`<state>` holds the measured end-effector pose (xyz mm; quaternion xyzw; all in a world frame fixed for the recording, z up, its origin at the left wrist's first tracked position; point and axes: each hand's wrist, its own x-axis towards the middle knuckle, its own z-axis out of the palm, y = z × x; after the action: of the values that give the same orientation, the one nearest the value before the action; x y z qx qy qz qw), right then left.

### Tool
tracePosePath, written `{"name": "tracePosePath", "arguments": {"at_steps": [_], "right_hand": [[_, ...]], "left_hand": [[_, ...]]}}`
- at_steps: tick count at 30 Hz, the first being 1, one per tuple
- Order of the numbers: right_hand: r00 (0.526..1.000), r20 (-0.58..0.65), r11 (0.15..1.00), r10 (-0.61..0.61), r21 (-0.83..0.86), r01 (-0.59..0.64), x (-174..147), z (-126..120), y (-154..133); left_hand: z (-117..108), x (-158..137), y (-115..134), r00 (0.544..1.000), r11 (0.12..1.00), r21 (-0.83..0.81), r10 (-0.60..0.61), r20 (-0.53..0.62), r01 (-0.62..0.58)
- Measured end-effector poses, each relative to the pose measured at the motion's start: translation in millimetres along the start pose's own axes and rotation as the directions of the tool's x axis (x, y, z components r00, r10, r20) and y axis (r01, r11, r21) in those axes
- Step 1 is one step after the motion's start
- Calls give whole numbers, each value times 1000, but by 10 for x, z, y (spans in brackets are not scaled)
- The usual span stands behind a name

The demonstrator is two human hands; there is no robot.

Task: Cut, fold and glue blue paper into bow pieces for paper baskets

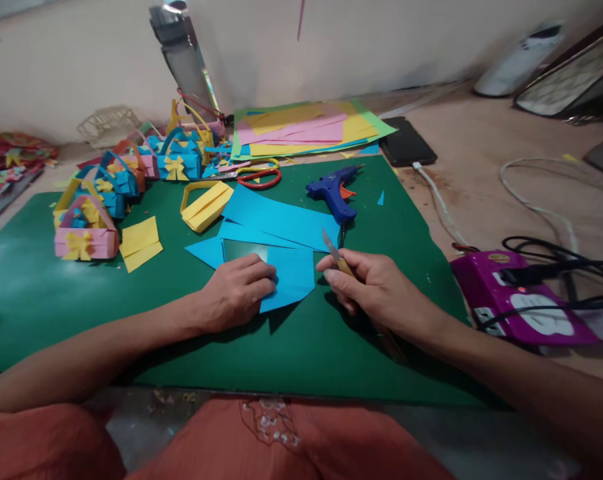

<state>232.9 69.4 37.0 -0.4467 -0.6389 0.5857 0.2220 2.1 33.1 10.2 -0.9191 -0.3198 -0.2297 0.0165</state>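
Right hand is closed around a knife, blade pointing to 11. Left hand lies with bent fingers at the 9 side of the blue sheet; can't tell if it pinches or just presses. Sheet is flat on the green board, directly ahead of the lap. Clock below is centred on the sheet, 12 = away from the person.

Labels: purple box at 3 has a gold oval sticker and a white decal; print too blurred to read.

Edges: board's front edge runs across at 6, over the lap. Right edge slants from the phone at 1–2 down past the box; right forearm crosses it at 4.

Room: widest board surface is 7 to 9, left forearm across part of it. Strip of board between glue gun at 1 and the right edge, small blue scrap in it. Far side is tight: blue strip at 12 right by the sheet, scissors beyond, yellow basket at 11, more baskets around 10.
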Motion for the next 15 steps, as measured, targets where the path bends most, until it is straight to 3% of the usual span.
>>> {"name": "tracePosePath", "arguments": {"at_steps": [4,7,12,15], "right_hand": [[999,28,996,28,-80,-26,-2,9,-20],[996,88,989,-8,-145,21,-19,-3,-11],[986,-7,899,-165,-413,147,-29,-19,-25],[984,-11,897,-177,-414,157,-7,-9,-72]], "left_hand": [[-11,4,17,991,984,-119,-126,36,130],[-69,23,24,975,960,-175,-206,83,218],[-183,68,28,911,878,-262,-354,211,401],[-192,101,16,862,802,-321,-442,249,504]]}}
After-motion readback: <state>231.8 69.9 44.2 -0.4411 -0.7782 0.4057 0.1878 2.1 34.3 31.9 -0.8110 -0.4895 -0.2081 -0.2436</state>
